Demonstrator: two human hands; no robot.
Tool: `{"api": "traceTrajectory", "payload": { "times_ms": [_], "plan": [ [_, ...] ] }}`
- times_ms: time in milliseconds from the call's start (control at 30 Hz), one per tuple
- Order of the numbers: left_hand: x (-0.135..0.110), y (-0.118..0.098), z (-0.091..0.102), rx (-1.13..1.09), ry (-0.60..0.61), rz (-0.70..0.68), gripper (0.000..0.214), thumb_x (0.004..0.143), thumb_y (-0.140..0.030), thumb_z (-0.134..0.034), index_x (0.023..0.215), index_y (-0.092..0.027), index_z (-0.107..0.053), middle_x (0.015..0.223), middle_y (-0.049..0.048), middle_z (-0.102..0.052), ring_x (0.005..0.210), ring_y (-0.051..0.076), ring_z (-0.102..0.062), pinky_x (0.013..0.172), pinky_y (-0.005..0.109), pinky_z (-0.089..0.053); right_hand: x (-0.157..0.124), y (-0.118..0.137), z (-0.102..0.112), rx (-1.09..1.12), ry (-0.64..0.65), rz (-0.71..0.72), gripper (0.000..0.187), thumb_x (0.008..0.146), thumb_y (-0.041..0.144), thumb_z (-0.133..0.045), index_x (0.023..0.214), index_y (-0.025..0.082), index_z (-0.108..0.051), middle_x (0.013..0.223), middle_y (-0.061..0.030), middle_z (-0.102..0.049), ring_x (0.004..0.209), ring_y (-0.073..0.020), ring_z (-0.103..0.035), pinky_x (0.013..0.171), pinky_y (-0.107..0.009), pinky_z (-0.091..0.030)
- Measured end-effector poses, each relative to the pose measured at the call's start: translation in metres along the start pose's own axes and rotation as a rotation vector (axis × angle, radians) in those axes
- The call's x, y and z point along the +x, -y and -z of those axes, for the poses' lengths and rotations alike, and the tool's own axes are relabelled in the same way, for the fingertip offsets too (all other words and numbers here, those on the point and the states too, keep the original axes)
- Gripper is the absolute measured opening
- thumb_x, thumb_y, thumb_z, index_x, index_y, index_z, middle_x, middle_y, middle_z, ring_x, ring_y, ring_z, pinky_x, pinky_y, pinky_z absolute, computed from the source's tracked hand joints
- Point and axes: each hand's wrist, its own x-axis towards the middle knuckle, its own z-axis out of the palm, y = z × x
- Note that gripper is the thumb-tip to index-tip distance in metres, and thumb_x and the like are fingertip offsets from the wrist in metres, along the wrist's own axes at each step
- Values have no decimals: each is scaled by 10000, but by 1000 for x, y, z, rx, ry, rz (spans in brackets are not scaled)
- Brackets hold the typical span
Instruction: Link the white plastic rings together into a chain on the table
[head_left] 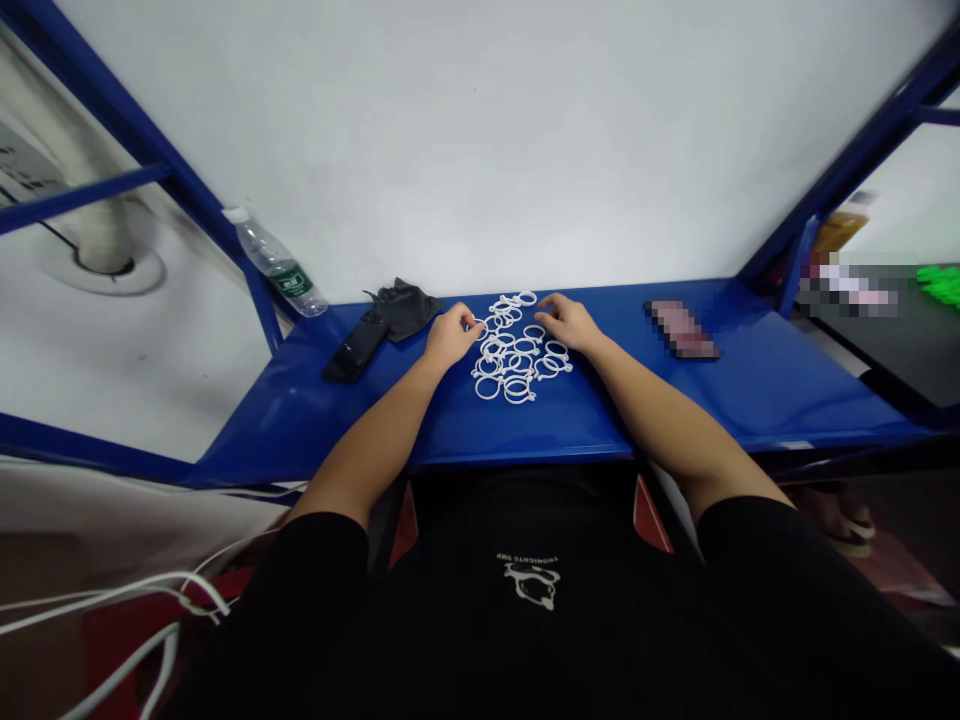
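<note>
White curtain rings (517,362), each with a small eyelet, lie in a loose overlapping pile on the blue tabletop (480,435). At the pile's left side, my left hand (453,335) is closed in a pinch on the edge of one white ring (480,327). My right hand (568,322) hovers at the right side of the pile, its fingers curved and apart with nothing between them. Just below those fingers is another ring (534,333). Several rings reach back toward the wall between my hands.
Left of the pile are a black phone (355,350), a crumpled black cloth or bag (405,308) and a plastic bottle (277,265) leaning by the frame. A blurred phone-like object (681,330) lies to the right. Blue frame posts (847,165) and a white wall (480,150) bound the table.
</note>
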Motion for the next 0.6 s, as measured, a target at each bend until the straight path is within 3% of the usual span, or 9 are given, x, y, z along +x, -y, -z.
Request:
{"api": "traceTrajectory", "payload": {
  "times_ms": [67,167,267,333,467,600],
  "plan": [
    [0,1,0,-46,-33,-8,191,976,-237,-814,1162,-208,-782,917,21,-823,850,211,-755,872,328,-572,0,0,0,-25,52,-19,435,1015,423,-729,1359,164,-785,956,-86,-864,897,-285,-784,872,-375,-595],
    [0,3,-1,-95,-11,-39,369,1034,-239,-744,1397,-176,-757,869,16,-825,833,205,-764,918,330,-590,2,-3,-1,-23,74,-25,452,1008,277,-688,1427,150,-800,981,-101,-885,1019,-312,-820,997,-403,-612],
    [0,4,-2,-114,26,-57,378,1072,-255,-692,1422,-151,-787,919,47,-864,792,194,-754,914,330,-602,6,-7,-3,87,5,-21,487,974,185,-668,1440,162,-808,1053,-94,-906,1139,-319,-824,1125,-439,-595],
    [1,5,-4,-121,27,-54,349,1065,-263,-699,1372,-157,-827,984,67,-885,770,187,-745,894,327,-607,8,-9,-5,224,-63,-38,425,950,216,-728,1359,176,-837,1088,-86,-908,1137,-308,-822,1121,-446,-605],
    [1,6,-5,-119,2,-38,300,1009,-255,-757,1273,-177,-873,1023,71,-889,697,168,-699,833,318,-601,12,-10,-9,517,-182,-122,282,870,347,-883,1095,182,-840,955,-74,-879,870,-232,-782,882,-365,-640],
    [1,8,-6,-161,14,-37,293,1005,-262,-747,1253,-180,-881,1045,77,-892,645,157,-660,773,315,-579,11,-6,-7,732,-239,-177,265,860,409,-882,946,202,-740,938,-80,-873,625,-133,-592,593,-262,-518]
  ]
}}
